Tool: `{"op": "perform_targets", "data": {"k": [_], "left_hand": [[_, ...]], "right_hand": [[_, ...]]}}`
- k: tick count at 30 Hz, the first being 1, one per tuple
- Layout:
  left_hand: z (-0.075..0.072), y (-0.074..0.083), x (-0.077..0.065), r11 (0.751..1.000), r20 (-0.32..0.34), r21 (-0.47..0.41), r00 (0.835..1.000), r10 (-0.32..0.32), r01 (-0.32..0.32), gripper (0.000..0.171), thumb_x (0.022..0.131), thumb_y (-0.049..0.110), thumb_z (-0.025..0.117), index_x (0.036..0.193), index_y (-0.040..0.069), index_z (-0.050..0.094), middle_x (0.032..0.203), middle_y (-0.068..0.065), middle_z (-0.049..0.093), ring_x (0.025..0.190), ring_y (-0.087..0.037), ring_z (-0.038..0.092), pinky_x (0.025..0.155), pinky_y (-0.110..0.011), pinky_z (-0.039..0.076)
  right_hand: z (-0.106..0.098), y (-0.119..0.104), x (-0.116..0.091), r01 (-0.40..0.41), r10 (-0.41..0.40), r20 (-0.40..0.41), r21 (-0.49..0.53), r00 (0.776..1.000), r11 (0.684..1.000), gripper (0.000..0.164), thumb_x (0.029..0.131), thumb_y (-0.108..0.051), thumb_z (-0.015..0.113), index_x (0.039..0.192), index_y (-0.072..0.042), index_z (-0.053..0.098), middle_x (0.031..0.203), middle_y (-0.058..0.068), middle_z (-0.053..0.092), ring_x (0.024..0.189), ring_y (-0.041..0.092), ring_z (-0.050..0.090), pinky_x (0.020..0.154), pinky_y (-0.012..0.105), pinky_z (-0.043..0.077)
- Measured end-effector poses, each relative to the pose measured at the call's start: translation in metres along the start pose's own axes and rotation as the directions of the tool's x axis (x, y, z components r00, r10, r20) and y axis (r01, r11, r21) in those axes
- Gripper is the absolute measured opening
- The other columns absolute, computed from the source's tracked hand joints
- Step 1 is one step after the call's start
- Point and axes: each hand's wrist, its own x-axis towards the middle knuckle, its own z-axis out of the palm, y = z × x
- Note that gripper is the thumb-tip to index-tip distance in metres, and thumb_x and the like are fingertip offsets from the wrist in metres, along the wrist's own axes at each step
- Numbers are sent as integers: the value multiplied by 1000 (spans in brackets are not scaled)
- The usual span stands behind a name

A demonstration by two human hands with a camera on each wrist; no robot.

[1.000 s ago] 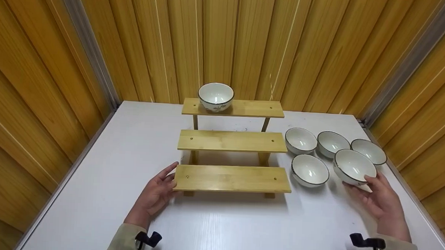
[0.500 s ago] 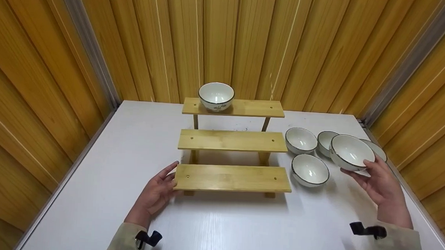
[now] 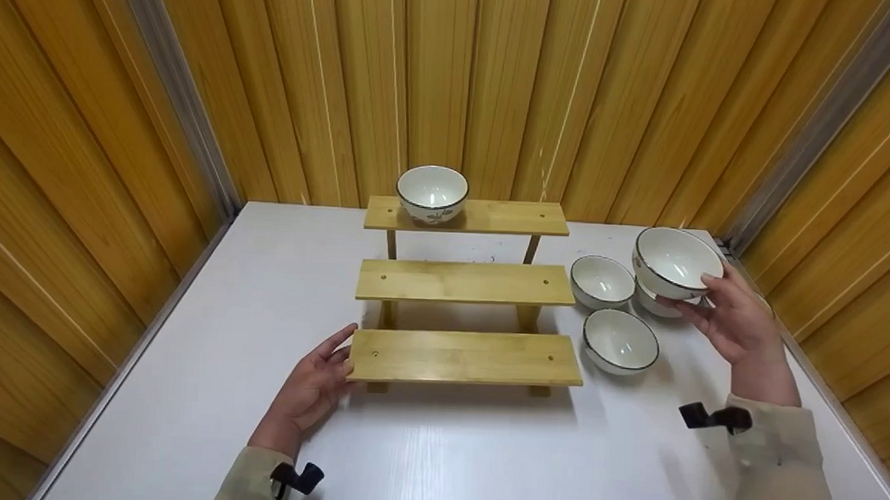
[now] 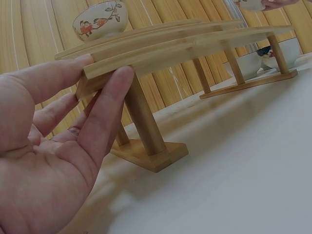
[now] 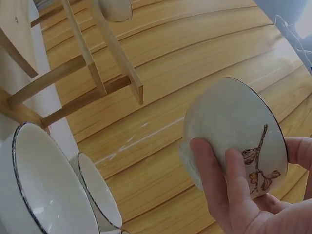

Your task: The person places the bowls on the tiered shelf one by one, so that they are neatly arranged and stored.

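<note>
My right hand (image 3: 738, 323) holds a white bowl (image 3: 677, 260) with a dark rim up in the air, thumb at the rim and fingers under its side. A brown leafy sprig shows on this bowl (image 5: 234, 131) in the right wrist view. My left hand (image 3: 311, 391) grips the left end of the lowest board of a three-step wooden display stand (image 3: 467, 356). In the left wrist view, thumb and fingers lie around that board's corner (image 4: 109, 70). Another bowl (image 3: 432, 193) stands upright at the left of the top step.
Right of the stand, a near bowl (image 3: 620, 342) and a farther bowl (image 3: 601, 282) sit on the white table (image 3: 436, 452). Another bowl (image 3: 657, 303) is partly hidden under the held one. Wood-patterned panels (image 3: 497, 94) enclose the back and sides.
My right hand has lifted its bowl from the group and carried it up, toward the back and slightly left. The left hand and the stand have stayed in place.
</note>
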Motion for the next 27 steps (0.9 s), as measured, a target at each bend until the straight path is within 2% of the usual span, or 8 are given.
{"op": "perform_targets", "data": {"k": [4,8,13,19,27], "left_hand": [[0,-1,-1,1000,-11,16,1000,-1,1,73,99,-2,59,163,13,28,143,-7,55,121,-20,66,95,-33,58],[-1,-2,-1,1000,-4,22,1000,4,-4,73,99,-1,60,163,14,28,145,-8,54,122,-21,65,97,-34,57],[-1,-2,0,999,5,34,1000,11,-12,73,99,0,61,163,13,28,147,-8,53,123,-21,65,100,-36,56],[-1,-2,0,1000,9,28,1000,13,-13,74,99,0,61,163,13,27,146,-8,52,124,-20,64,101,-36,55],[-1,0,0,1000,22,3,1000,9,-10,75,99,-2,60,164,12,25,143,-7,55,123,-20,64,99,-35,56]], "right_hand": [[15,0,17,-3,4,25,-33,1000,999,49,110,-5,38,155,-21,28,136,5,54,113,27,70,92,40,61],[33,0,32,-40,39,-17,-41,999,998,50,109,-7,43,155,-19,27,137,6,47,110,25,71,91,40,61],[55,0,52,-87,80,-67,-101,994,991,62,108,-11,47,161,-20,15,140,4,36,108,19,71,90,38,61],[81,7,78,-99,88,-90,-123,992,987,56,107,-10,49,157,-19,24,140,3,38,109,17,66,89,40,62],[111,19,109,-165,150,-122,-125,981,978,57,106,-10,50,157,-24,30,138,4,40,98,28,70,89,38,62]]}}
